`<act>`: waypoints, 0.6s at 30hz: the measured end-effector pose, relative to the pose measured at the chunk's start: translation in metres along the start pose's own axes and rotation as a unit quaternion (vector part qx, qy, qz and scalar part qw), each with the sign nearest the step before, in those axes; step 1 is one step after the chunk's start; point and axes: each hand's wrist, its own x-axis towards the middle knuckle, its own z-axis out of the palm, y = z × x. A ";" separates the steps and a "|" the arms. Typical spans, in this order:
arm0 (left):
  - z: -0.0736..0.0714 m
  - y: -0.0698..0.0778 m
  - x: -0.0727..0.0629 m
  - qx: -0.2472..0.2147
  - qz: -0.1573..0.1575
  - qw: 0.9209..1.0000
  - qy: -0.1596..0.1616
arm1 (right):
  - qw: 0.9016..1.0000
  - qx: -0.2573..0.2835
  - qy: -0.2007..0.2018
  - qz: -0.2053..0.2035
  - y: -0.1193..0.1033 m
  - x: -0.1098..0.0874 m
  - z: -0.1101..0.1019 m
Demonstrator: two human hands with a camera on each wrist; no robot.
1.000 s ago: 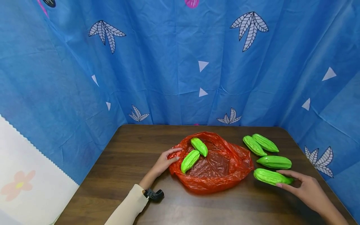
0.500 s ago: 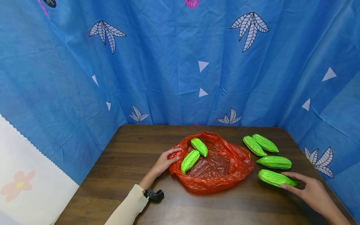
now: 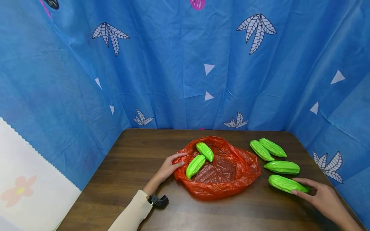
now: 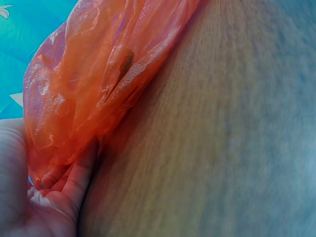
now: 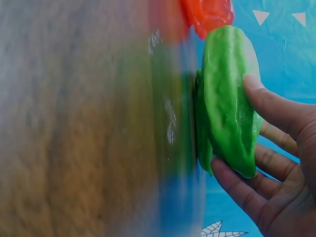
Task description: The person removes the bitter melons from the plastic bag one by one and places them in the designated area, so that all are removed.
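Observation:
A red plastic bag lies spread on the table with its mouth turned up. Two green bitter melons, one nearer and one farther, rest inside its left part. My left hand holds the bag's left rim; in the left wrist view the fingers reach under the film. On the right, my right hand grips another bitter melon by its right end, thumb on one side and fingers on the other. It is held close over the table, with a second bitter melon just behind.
Farther back on the right, two more bitter melons lie side by side, touching. The brown wooden table is bordered by a blue patterned curtain at the back and sides. A white cloth hangs at the left.
My right hand has moved a little to the right and nearer, away from the bag, with the bitter melon in its grip. The left hand and the bag have stayed in place.

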 end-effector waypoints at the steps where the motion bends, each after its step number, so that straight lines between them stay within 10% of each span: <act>1: 0.000 0.000 0.000 0.001 0.000 1.000 0.001 | 1.000 -0.002 0.002 -0.001 0.001 0.000 0.000; 18: 0.000 0.002 0.000 -0.001 0.002 1.000 -0.001 | 1.000 -0.017 0.001 0.003 0.008 0.004 -0.001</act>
